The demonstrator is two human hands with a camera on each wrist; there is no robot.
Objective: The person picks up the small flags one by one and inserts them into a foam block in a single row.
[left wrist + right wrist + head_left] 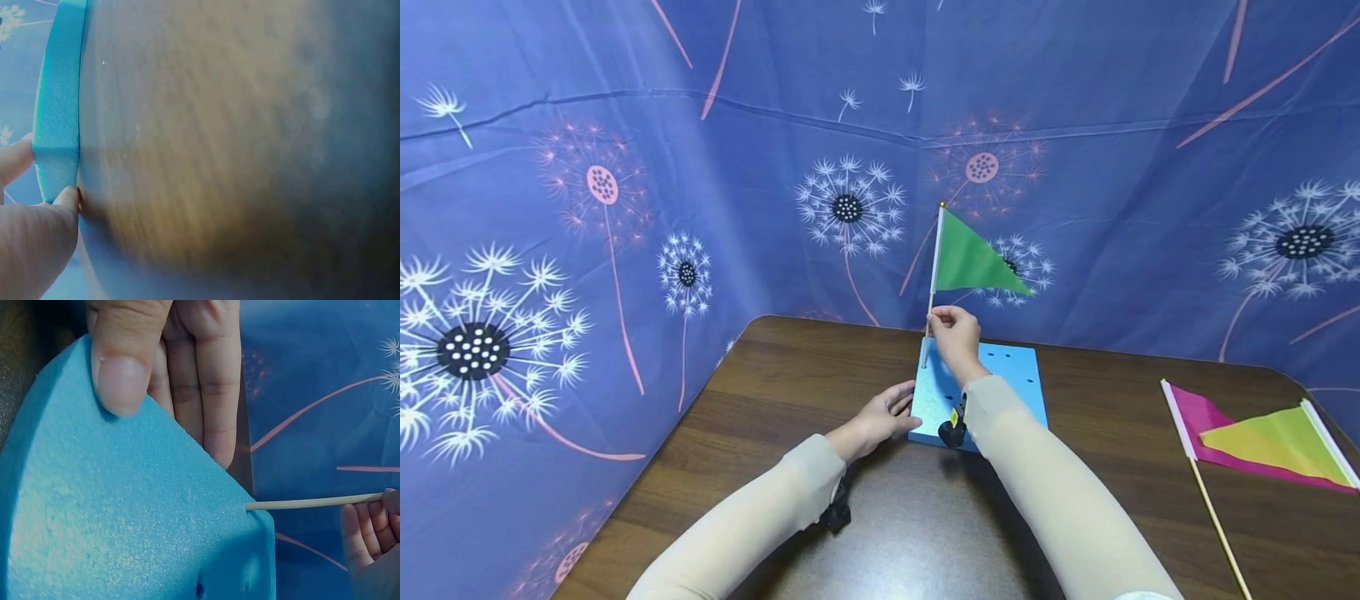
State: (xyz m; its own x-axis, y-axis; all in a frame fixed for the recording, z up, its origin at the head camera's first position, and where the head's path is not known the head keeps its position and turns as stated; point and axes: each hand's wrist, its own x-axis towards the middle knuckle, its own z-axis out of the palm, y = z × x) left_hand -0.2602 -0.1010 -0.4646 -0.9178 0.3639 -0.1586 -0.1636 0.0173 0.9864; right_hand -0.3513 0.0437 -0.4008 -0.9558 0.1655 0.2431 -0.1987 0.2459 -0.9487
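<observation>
1. A dark brown wooden table (pixel 790 392) carried everything.
2. A blue foam block (pixel 1007 375) lay flat on it, its near left edge touching the left hand's fingers (pixel 901 400).
3. A pink flag (pixel 1198 425) and a yellow flag (pixel 1281 437) lay overlapping, well right of the fingers.

Staged recording booth, not a lived-in room.
Blue dandelion-print cloth (pixel 1075 108) hung as backdrop on all sides round a brown wood worktop (pixel 790 392); spare flags (pixel 1262 437) laid at right.
</observation>
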